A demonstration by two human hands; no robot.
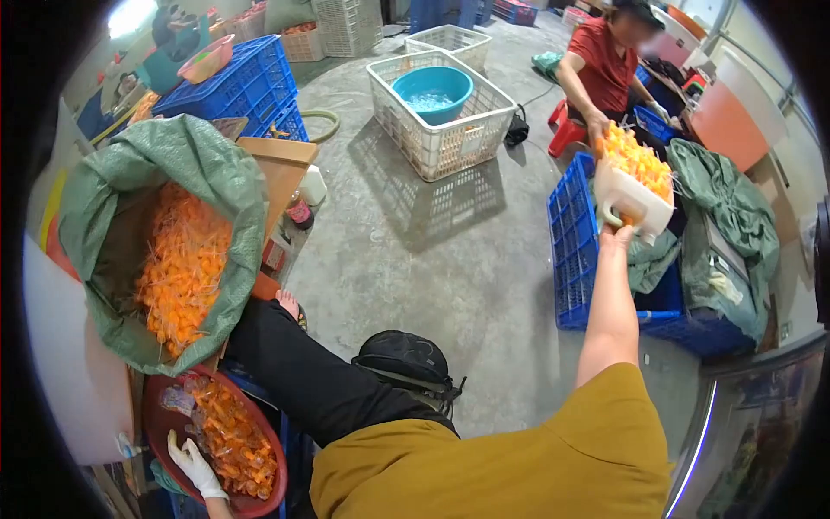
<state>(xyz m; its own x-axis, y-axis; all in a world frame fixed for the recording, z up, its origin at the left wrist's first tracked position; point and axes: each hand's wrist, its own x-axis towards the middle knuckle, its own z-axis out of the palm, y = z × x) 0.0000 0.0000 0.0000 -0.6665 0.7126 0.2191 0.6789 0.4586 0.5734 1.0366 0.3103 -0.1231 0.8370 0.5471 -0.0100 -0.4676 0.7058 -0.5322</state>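
Note:
My right hand (616, 235), arm stretched far to the right, is closed on the handle of a white cut-open plastic jug (629, 201). Small orange-yellow pieces with thin clear strands (638, 163) are heaped in it. A co-worker's hand (596, 125) reaches to the jug's far left side. At the lower left, my white-gloved left hand (197, 467) rests by the left rim of a red basin (275, 450), fingers apart and holding nothing. Inside the basin lie orange pieces, some in clear plastic (229, 428). Above it, a green woven sack (104, 268) gapes with more orange pieces (186, 268).
The co-worker in a red shirt (596, 65) sits behind blue crates (571, 251) and green sacks (731, 208). A white crate (450, 156) holding a teal basin (462, 93) stands ahead. A black bag (402, 356) lies on the floor by my leg; blue crates (259, 78) stand far left.

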